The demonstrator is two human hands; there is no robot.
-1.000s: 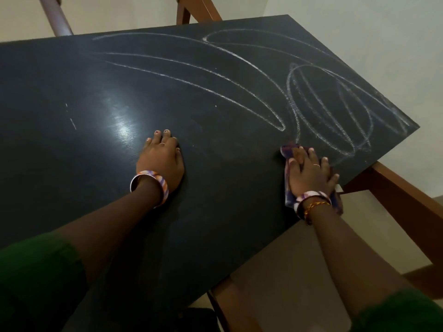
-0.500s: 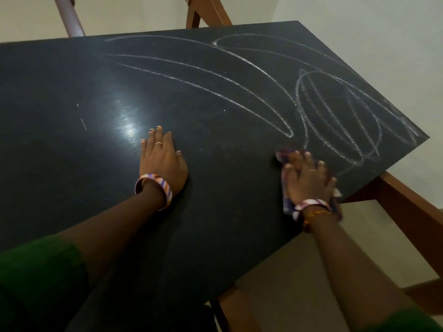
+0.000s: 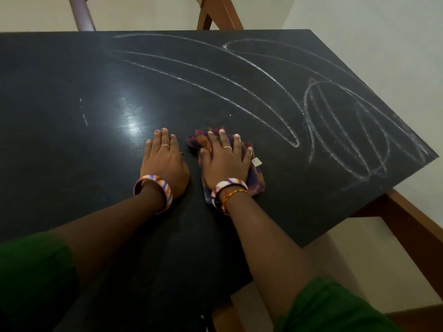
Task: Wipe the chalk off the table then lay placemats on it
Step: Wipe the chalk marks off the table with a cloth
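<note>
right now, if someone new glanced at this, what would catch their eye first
Most striking are the white chalk loops scrawled across the far and right part of the black table. Next, the two hands side by side near the middle: the right hand pressed flat on a purple patterned cloth, the left hand flat on the bare top. A bright glare patch sits just beyond the left hand.

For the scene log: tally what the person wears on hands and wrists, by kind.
Striped bangles: 2, left wrist and right wrist.
Finger rings: 2, left hand and right hand.
Thread wristbands: 1, right wrist.
Total: 5.
</note>
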